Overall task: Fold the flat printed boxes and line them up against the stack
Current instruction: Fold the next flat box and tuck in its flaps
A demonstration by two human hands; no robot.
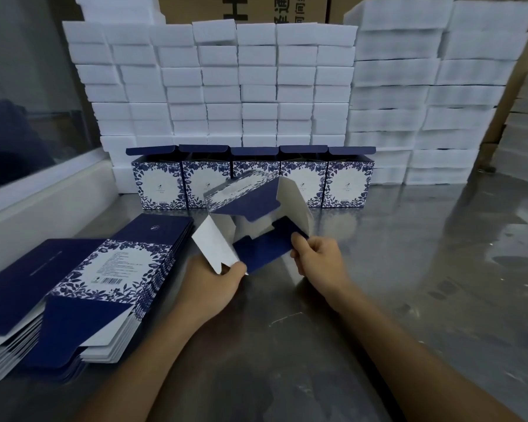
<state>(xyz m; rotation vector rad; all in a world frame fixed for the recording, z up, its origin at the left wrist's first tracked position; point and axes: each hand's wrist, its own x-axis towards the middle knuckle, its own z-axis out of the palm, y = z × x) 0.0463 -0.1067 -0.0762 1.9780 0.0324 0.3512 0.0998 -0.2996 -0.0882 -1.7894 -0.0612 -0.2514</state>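
A half-opened blue and white floral box [250, 205] hangs tilted above the steel table, its bottom flaps spread toward me. My left hand [218, 284] pinches the white side flap at its lower corner. My right hand [316, 254] pinches the dark blue tabbed flap. Behind it, several folded boxes [346, 181] stand in a row with lids up, backed against the wall of white foam blocks [256, 86]. A pile of flat printed boxes [83, 281] lies at the left.
The steel table [424, 269] is shiny and stretches to the right. A white ledge [43, 205] and a glass pane run along the left. More foam stacks [433, 102] rise at the right, with cardboard cartons behind them.
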